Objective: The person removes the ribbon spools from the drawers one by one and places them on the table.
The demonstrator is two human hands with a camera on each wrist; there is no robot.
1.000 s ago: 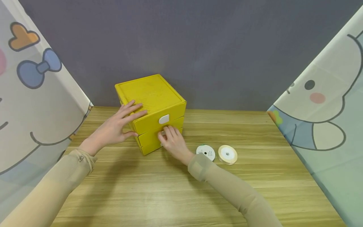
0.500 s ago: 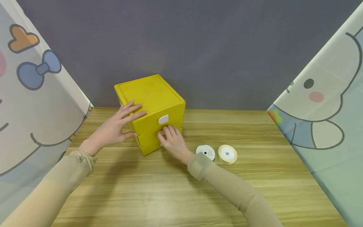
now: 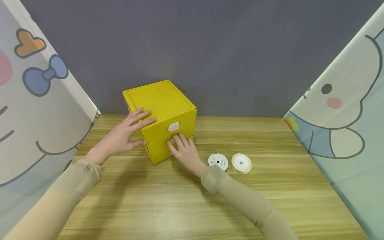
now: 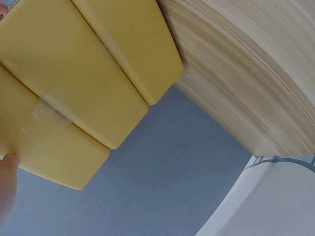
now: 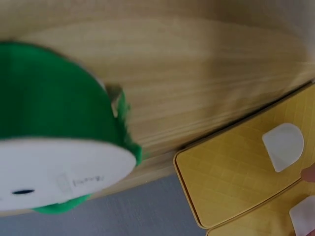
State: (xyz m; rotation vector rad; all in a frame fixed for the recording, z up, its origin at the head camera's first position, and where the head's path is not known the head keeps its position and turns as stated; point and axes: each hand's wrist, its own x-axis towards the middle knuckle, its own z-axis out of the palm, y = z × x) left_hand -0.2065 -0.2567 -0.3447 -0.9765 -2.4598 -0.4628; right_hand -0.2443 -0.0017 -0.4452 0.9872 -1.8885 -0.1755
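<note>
Yellow drawer unit (image 3: 162, 101), ahead of the right hand (image 3: 186, 155), which pinches its middle tab (image 3: 173, 141); the left hand (image 3: 121, 136), spread, rests on its top edge. Apparent step: opening the middle drawer (image 3: 157, 144); next calls for a straight, braced pull.

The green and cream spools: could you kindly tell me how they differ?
The green spool bears print and has a dark centre; the cream spool shows no print and a paler centre. The right sleeve partly hides the green spool, not the cream spool. Both lie flat.
</note>
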